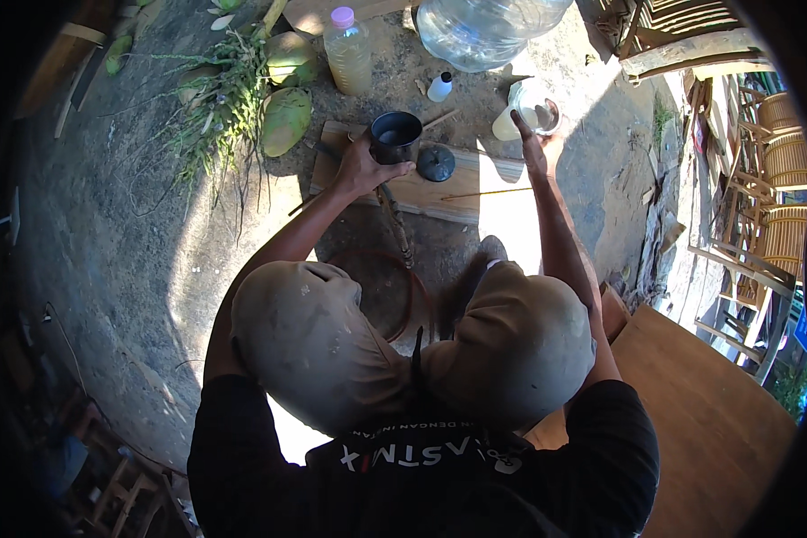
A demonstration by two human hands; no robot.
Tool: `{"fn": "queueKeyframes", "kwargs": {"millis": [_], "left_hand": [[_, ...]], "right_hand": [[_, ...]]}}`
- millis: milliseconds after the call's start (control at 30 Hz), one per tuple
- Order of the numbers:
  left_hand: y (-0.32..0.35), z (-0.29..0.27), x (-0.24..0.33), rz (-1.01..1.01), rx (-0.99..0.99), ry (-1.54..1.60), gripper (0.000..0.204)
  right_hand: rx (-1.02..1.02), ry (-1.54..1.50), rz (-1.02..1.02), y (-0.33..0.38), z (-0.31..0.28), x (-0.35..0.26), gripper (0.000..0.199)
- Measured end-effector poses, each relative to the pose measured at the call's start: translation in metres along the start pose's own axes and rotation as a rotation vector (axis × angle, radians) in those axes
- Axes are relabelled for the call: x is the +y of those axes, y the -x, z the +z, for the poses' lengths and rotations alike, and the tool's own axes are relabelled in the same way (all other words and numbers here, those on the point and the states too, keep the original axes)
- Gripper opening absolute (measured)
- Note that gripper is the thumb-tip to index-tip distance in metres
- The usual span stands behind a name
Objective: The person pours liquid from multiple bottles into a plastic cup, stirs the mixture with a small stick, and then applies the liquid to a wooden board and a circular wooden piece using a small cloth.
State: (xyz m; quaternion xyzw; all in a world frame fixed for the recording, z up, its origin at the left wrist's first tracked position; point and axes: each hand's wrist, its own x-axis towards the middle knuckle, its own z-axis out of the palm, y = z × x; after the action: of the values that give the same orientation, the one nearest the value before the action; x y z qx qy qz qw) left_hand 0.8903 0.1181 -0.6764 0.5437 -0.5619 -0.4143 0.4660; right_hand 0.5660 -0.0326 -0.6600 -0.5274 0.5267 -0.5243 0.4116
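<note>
I look down on a packed-earth yard, half in hard sun, half in shade. Nearest me are the person's bent knees in tan shorts, with a coil of reddish cane [402, 300] on the ground between the feet. Beyond them a wooden plank [439, 193] lies across the dirt.

At about eleven o'clock on that plank, the left hand [360, 169] is closed around the side of a dark metal cup [394, 136], which stands upright and uncovered. Its round dark lid [436, 163] lies on the plank just beside it, toward three o'clock, so I judge the opening step done.

The right hand [536, 148] reaches farther out, at one o'clock, fingers extended onto a pale plastic container [531, 115]; glare hides whether it is actually gripping. I see nothing being poured, so I judge any transfer into the cup not yet made.

Farther off stand a small white bottle [439, 87], a bottle of yellowish liquid [350, 54], a large clear water jug [489, 27] and green coconuts [287, 117].
</note>
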Motion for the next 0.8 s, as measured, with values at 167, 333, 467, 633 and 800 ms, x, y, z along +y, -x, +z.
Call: {"fn": "queueKeyframes", "kwargs": {"millis": [167,333,467,633,800], "left_hand": [[-0.001,0.011,0.0,-0.057,-0.076,-0.04,0.088],[-0.005,0.022,-0.006,0.032,-0.02,-0.064,0.087],[-0.005,0.025,-0.019,-0.052,-0.034,-0.11,0.085],[-0.002,0.026,-0.023,-0.104,-0.031,-0.093,0.083],[-0.008,0.029,-0.028,-0.085,-0.071,-0.105,0.087]], "right_hand": [[0.0,0.093,0.009,0.001,-0.006,0.016,0.089],[-0.073,0.101,-0.026,0.002,-0.015,0.043,0.101],[-0.104,0.052,0.007,0.006,-0.01,0.038,0.106],[-0.046,0.173,0.122,0.03,-0.018,0.02,0.091],[0.122,0.363,0.084,0.096,-0.015,0.016,0.042]]}}
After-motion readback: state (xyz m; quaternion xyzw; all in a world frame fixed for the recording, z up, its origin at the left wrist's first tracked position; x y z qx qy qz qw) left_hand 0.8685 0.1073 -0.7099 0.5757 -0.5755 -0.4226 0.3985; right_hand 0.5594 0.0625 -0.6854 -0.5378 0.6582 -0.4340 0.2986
